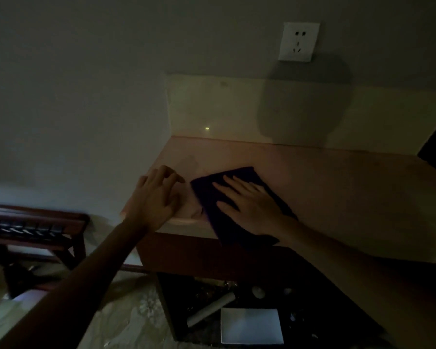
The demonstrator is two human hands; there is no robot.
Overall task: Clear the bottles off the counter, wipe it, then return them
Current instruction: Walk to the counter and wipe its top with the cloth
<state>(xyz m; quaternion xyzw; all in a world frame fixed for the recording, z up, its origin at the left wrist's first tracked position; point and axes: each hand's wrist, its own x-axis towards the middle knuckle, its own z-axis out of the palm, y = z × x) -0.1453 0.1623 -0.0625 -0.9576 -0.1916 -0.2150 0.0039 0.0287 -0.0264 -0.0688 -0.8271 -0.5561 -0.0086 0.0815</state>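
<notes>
The scene is dim. A dark purple cloth [212, 197] lies flat near the front left corner of the pale counter [337, 192]. My right hand [249, 205] presses on the cloth with straight, spread fingers. My left hand [156, 195] rests on the counter's left front corner beside the cloth, fingers loosely bent, holding nothing. No bottles stand on the counter surface in view.
A wall socket [298, 41] sits above the backsplash. Below the counter, a dark low surface holds small items, a white card [251, 324] and a pale tube [212, 308]. A dark wooden chair [35, 227] stands at the left.
</notes>
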